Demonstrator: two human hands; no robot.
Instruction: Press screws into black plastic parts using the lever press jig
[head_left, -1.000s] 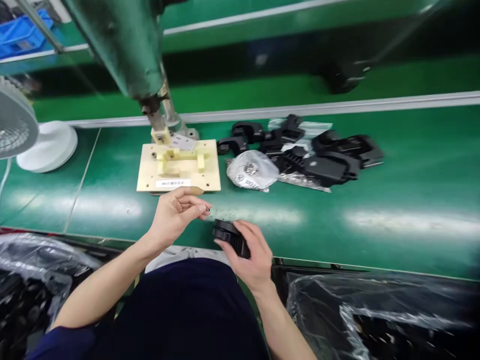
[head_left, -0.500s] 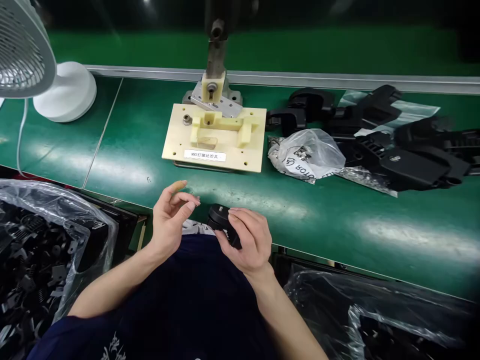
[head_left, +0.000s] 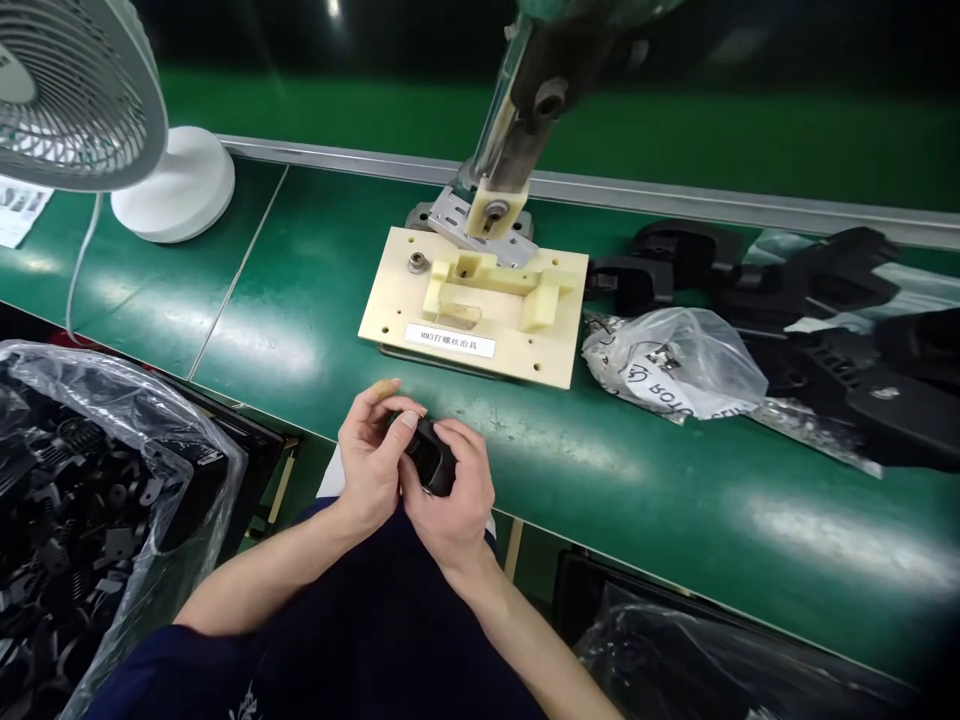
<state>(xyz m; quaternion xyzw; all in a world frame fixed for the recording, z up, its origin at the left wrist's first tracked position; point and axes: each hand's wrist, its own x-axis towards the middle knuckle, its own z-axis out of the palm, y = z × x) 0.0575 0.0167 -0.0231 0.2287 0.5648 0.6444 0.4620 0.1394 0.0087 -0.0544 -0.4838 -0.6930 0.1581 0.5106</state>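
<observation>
The green desk (head_left: 645,510) has a smooth, glossy surface with bright reflections and a thin straight seam to the left of the fixture plate (head_left: 379,300). Well to the plate's near left, a bin (head_left: 82,520) lined with crinkled clear plastic is full of jumbled small black pieces, some of them coiled springs. Farther left of the plate stands a fan (head_left: 176,190) with a ribbed round grille and a smooth white disc base. Just right of the plate lie black moulded parts (head_left: 847,370), matt and angular, in an overlapping heap. The plate itself is a flat cream rectangle with raised pale-yellow blocks; over its far edge a metal press arm (head_left: 525,135) comes down at a slant, a squared yellow tip at its end. Touching or nearly touching the plate's right side is a clear, wrinkled plastic bag (head_left: 679,360) of small shiny metal pieces.

Near the plate's front edge, on the person's side, the right hand (head_left: 450,480) is closed around a black part (head_left: 431,460), rounded outside and hollowed on top. The left hand (head_left: 379,445) is half curled, its thumb tip at the part's edge; whether it pinches anything cannot be told. The plate's front carries a white printed label (head_left: 450,341).
</observation>
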